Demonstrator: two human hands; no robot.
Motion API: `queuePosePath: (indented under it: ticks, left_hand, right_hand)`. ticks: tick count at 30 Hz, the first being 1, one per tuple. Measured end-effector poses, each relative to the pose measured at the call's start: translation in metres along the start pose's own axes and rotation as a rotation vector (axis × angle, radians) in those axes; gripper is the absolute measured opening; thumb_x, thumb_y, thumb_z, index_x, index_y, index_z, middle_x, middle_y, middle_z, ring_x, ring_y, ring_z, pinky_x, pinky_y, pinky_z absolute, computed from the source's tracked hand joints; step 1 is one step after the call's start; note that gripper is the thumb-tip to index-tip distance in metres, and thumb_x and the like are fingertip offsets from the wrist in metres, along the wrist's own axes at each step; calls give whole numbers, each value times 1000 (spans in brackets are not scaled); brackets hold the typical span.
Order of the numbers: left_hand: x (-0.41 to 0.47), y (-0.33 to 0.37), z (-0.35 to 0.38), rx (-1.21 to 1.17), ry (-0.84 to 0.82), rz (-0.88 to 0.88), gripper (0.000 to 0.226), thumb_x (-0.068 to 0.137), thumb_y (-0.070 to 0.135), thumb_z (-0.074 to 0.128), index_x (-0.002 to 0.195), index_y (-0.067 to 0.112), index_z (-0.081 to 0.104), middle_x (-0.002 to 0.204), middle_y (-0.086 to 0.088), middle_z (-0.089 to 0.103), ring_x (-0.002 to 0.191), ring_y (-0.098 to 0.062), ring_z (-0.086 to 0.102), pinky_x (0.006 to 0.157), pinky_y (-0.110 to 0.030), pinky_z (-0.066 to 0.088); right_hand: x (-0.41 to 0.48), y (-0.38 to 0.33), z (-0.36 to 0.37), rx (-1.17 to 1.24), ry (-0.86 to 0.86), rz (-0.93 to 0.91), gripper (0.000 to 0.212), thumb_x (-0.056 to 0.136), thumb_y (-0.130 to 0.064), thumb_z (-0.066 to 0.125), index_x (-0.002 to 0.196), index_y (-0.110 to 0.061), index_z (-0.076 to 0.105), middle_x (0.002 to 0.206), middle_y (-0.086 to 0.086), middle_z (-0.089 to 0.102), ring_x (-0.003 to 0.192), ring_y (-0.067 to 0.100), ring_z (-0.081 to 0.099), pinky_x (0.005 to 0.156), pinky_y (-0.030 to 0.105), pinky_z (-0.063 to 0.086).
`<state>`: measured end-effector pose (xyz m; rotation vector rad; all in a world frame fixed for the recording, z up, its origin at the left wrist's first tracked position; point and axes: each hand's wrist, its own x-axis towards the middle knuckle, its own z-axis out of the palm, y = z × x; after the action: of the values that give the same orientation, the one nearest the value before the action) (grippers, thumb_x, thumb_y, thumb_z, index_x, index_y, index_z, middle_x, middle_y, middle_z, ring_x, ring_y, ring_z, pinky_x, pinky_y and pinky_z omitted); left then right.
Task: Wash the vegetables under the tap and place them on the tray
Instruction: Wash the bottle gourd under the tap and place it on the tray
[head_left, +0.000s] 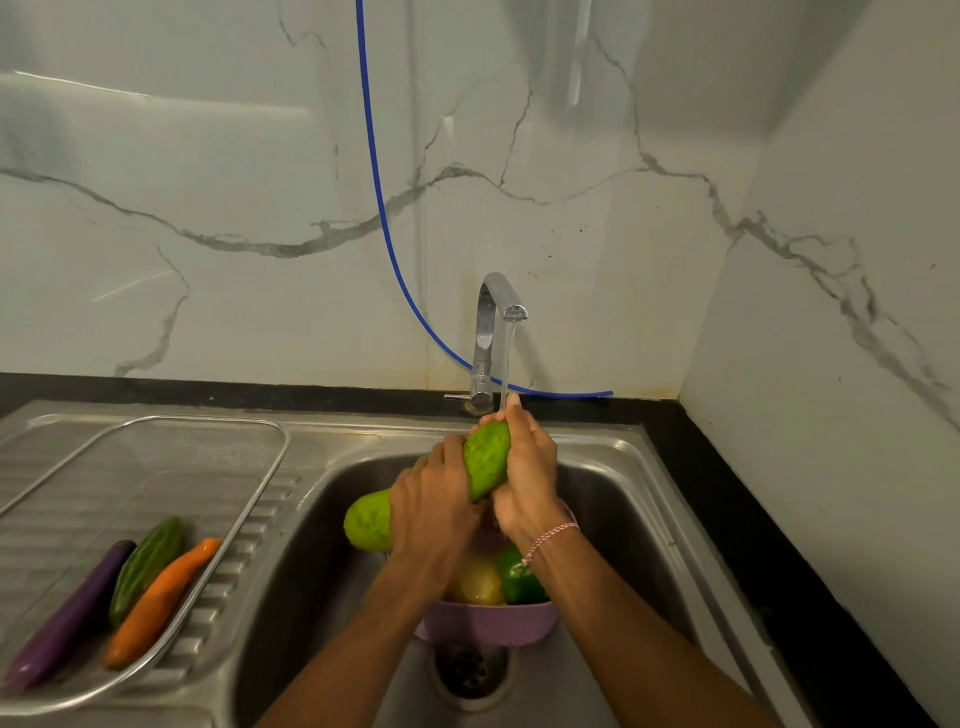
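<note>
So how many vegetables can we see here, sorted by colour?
Green: 3 (light green gourd, dark green gourd, green pepper)
Purple: 1 (aubergine)
Orange: 1 (carrot)
Yellow: 1 (yellow vegetable)
Total: 6 in view; the bowl may hide more.

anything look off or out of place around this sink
Only the blue hose: it hangs loose down the wall, and its free end lies on the counter behind the tap, joined to nothing visible. Nothing looks spilled or damaged.
</note>
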<state>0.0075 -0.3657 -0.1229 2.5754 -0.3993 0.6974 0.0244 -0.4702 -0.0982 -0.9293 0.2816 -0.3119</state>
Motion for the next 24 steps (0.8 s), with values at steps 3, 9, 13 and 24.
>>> queuePosePath:
  ticks: [3,9,13,24]
  left_hand:
    - [9,-4,-1,-50,-77,-37,48,78,54,70,112,26,50,101,2,72,88,-26,70,75,-39,55]
    - [23,-14,-18,-75,-214,-36,69,61,67,68,121,32,60,105,3,75,96,-27,70,80,-36,52]
    - [26,-16,-20,-90,-201,-19,65,62,66,70,117,33,63,102,2,75,95,-27,70,77,-34,51]
    - [7,-23,14,-51,72,-22,63,66,30,87,119,23,53,105,-3,68,90,-26,66,74,-40,55]
  right_hand:
    - [1,0,-4,-1,-31,59,25,98,-33,71,88,-10,72,83,12,72,86,27,70,90,46,62]
    - [-1,-6,-13,78,-356,94,3,94,-11,72,94,-10,69,97,18,69,90,26,70,94,43,57]
    - [0,-3,-17,29,-431,47,23,84,0,78,99,-14,70,111,18,71,102,28,69,91,43,59]
    - [7,2,-3,77,-58,-26,14,99,-22,71,107,-11,72,99,13,73,96,28,73,94,48,60]
